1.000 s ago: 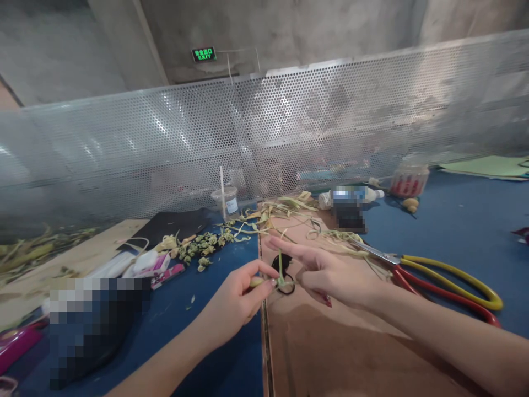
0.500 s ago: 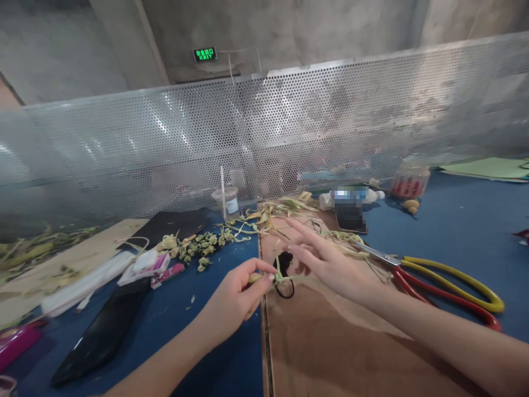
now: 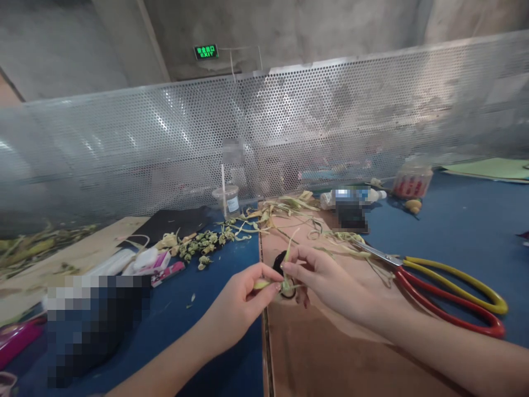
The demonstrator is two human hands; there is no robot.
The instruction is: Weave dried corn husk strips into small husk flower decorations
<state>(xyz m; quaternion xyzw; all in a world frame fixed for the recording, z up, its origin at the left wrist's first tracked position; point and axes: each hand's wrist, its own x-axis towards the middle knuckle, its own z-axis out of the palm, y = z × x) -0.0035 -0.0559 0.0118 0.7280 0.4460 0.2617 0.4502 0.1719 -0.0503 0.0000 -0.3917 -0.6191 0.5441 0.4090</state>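
My left hand (image 3: 243, 295) is closed in a pinch on a small pale-green knotted leaf strip (image 3: 286, 286), whose yellowish end shows between thumb and forefinger. My right hand (image 3: 320, 275) comes in close from the right, thumb and forefinger pinching a thin upright end of the same strip (image 3: 291, 245). Both sets of fingertips almost meet over the brown board (image 3: 309, 358). Beneath and behind them lies a black hair tie (image 3: 280, 261), partly covered by the fingers. The remaining fingers of my right hand are curled and partly hidden.
Red-and-yellow-handled scissors (image 3: 397, 263) lie to the right. Loose leaf strips (image 3: 289, 205) spread along the back beside a plastic cup with a straw (image 3: 227, 204). Several small green knots (image 3: 206, 243) are heaped at left. A bottle (image 3: 374, 196), a jar (image 3: 413, 182) and a perforated metal screen (image 3: 297, 127) stand behind.
My right hand has moved down and left from above the board and closed on the strip's end. My left hand has shifted slightly right, still pinching the knotted strip.
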